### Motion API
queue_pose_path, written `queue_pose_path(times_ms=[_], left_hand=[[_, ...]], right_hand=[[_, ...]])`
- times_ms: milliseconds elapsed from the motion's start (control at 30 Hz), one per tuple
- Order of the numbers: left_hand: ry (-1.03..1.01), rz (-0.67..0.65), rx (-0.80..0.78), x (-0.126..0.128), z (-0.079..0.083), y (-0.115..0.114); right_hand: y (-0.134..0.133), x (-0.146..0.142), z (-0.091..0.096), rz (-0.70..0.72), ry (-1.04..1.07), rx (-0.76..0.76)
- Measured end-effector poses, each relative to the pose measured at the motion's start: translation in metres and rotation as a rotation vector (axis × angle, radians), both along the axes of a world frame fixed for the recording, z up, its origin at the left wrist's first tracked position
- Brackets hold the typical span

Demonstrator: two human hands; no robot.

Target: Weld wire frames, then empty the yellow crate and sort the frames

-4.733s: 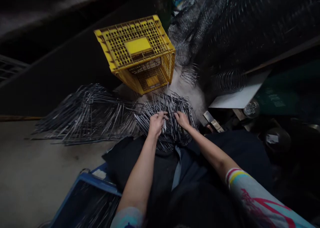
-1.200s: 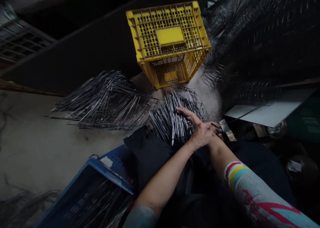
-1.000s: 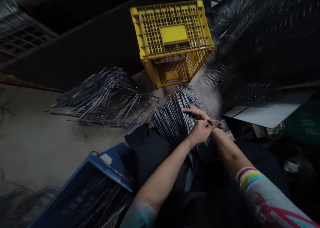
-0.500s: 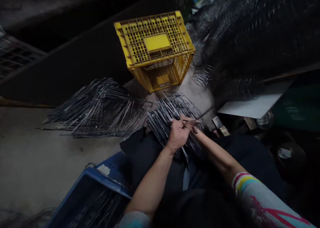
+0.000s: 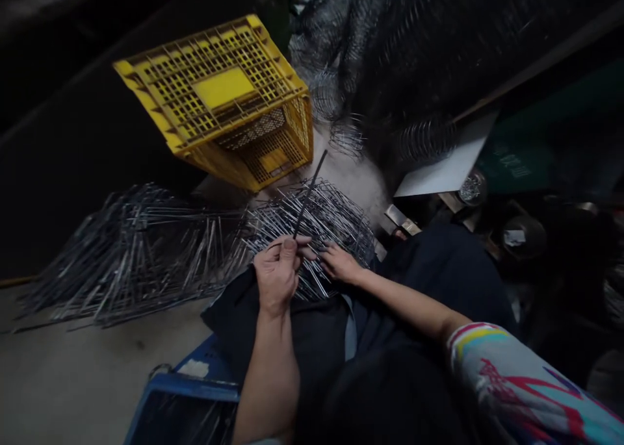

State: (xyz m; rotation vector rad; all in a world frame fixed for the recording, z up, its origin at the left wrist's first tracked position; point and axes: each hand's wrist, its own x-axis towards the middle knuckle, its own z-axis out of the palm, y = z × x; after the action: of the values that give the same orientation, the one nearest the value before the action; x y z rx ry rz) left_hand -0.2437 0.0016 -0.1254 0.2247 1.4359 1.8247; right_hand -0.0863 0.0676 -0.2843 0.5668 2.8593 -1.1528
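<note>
My left hand (image 5: 277, 273) is pinched on a thin dark metal rod (image 5: 308, 193) that points up and away toward the yellow crate. My right hand (image 5: 340, 264) rests on the stack of bent wire pieces (image 5: 316, 224) lying across my lap, fingers curled among the wires. Whether it grips one is hidden. Dark cloth (image 5: 322, 328) covers my knees under the stack.
A yellow plastic crate (image 5: 224, 101) lies tipped on the floor ahead. A long heap of wire frames (image 5: 131, 256) spreads to the left. A blue crate (image 5: 185, 399) holding wires sits at lower left. Coiled springs (image 5: 390, 75) and a white board (image 5: 448, 165) crowd the right.
My left hand has taken a single rod from by my right hand and lifted it upright. My right hand went back onto the wire stack. The view swung to the right.
</note>
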Motion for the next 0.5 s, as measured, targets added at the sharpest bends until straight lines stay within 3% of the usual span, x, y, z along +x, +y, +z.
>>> queue_pose_path(times_ms=[100,167,333,500], left_hand=[[0.019,0.009,-0.009,0.002,0.003,0.001],[0.02,-0.018,-0.005,0.004,0.002,0.004],[-0.001,-0.009,0.005,0.007,-0.004,0.013],[-0.067,-0.013,0.017,-0.001,-0.006,0.02]], right_hand=[[0.016,0.028,0.002,-0.232,-0.103,0.023],[0.039,0.025,-0.002,-0.352,-0.185,0.005],[0.09,-0.027,-0.031,-0.165,-0.406,-0.236],[0.083,-0.056,-0.048,-0.197,-0.504,-0.323]])
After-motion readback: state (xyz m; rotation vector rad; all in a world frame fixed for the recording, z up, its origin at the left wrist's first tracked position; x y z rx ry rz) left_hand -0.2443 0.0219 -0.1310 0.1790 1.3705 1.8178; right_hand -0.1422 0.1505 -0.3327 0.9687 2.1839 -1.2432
